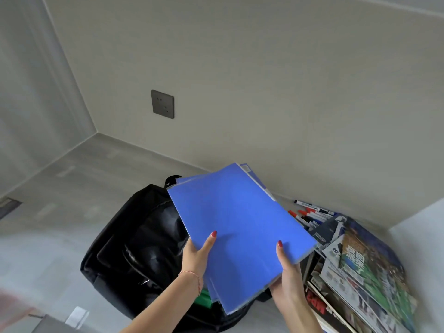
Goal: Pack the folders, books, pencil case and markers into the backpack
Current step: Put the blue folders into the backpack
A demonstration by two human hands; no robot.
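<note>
Folders (pixel 240 227), a blue stack, hang above the open black backpack (pixel 134 248), held at the near edge by the left hand (pixel 197 255) and right hand (pixel 288 280), thumbs on top. This looks like the first packing step. Next, tip the stack edge-down into the opening. Markers (pixel 310 213) and books (pixel 360 280) wait just right.

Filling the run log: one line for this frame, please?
step: folders to bag | left hand: grips blue folders | right hand: grips same stack | backpack: open, below | markers, magazines: unpacked
</note>
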